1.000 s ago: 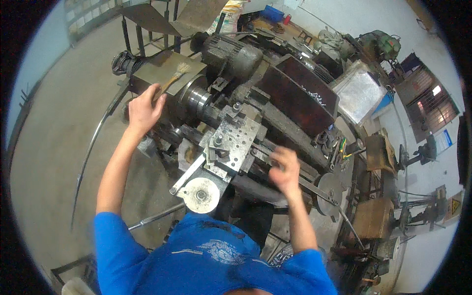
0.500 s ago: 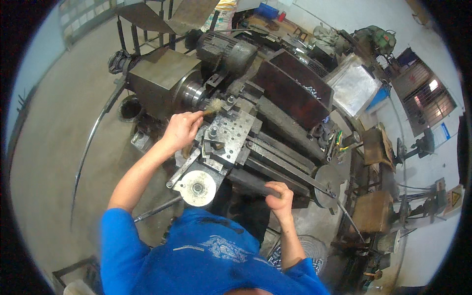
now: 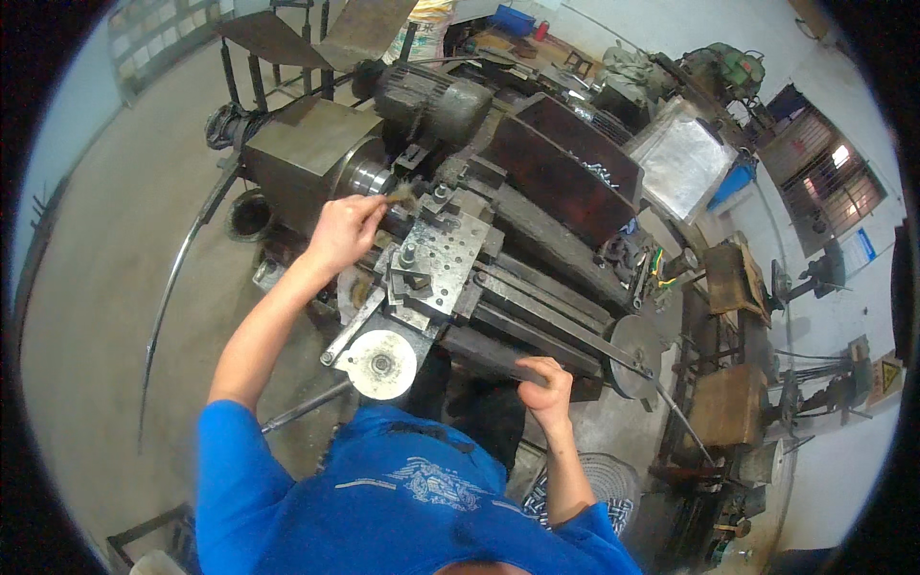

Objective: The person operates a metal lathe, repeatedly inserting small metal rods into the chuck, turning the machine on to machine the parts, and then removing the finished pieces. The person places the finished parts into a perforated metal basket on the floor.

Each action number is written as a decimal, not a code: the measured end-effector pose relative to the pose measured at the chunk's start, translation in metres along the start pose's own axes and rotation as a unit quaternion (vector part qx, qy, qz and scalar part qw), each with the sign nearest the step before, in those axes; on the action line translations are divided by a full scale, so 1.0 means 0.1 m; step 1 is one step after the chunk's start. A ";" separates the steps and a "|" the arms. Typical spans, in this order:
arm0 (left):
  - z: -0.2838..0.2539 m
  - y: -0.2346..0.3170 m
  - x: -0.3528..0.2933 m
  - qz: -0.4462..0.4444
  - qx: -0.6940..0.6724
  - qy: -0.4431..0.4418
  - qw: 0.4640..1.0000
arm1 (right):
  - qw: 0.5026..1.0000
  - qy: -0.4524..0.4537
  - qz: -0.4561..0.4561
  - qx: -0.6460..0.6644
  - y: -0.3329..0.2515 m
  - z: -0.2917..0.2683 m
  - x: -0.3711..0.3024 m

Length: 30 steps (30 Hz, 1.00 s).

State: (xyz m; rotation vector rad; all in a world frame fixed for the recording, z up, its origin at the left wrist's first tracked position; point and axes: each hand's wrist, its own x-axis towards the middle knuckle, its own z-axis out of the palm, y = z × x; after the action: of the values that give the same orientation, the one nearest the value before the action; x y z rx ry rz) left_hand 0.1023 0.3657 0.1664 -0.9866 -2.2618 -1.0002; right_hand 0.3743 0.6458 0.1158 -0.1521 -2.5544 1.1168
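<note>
My left hand (image 3: 343, 233) pinches a small tan-bristled brush (image 3: 402, 195), its tip beside the shiny spindle nose (image 3: 370, 178) of a small lathe. Just right of the brush lies the lathe's steel tool plate (image 3: 452, 251), dotted with holes and carrying bolted blocks. Nearer to me is a round whitish handwheel (image 3: 381, 365). Low on the right, my right hand (image 3: 547, 391) is curled closed beside the dark front bar (image 3: 489, 353) of the machine. Whether anything sits inside those fingers is hidden.
Behind the plate stands a dark metal box (image 3: 565, 172) with small shiny parts in it. An electric motor (image 3: 431, 101) sits behind the grey headstock (image 3: 311, 144). A long lever (image 3: 175, 273) curves out at left. A basket of small metal parts (image 3: 613, 479) is below my right arm.
My left hand and the brush have shifted slightly away from me and closer to the spindle nose. My right hand stays curled in nearly the same place.
</note>
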 end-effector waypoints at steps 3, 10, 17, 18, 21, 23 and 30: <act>-0.18 0.04 0.10 -0.021 0.024 0.065 0.997 | 1.000 0.005 0.004 -0.007 0.07 -0.04 -0.07; -0.58 -0.18 0.24 -0.026 0.190 0.136 0.972 | 0.998 0.036 0.054 -0.008 0.14 -0.18 -0.23; -0.67 -0.46 0.21 -0.182 0.194 -0.036 0.963 | 0.995 0.066 0.077 -0.010 0.36 -0.32 -0.47; -0.66 -0.48 0.24 -0.179 0.190 -0.046 0.964 | 0.993 0.073 0.073 -0.048 0.35 -0.34 -0.49; -0.73 -0.33 0.29 -0.236 0.145 -0.099 0.956 | 0.992 0.111 0.015 -0.066 0.45 -0.52 -0.57; -0.89 -0.55 0.04 -0.228 0.086 -0.026 0.970 | 0.983 0.151 -0.006 -0.109 0.49 -0.69 -0.70; -1.17 -0.71 -0.63 -0.265 0.088 -0.041 0.959 | 0.896 0.202 0.361 -0.163 0.91 -1.48 -1.97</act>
State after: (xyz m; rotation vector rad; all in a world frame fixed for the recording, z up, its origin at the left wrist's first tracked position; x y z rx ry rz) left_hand 0.1025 0.2148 0.1672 -0.3522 -2.7007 -0.9469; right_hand 0.6074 0.7645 0.0888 -1.3542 -2.2996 0.7263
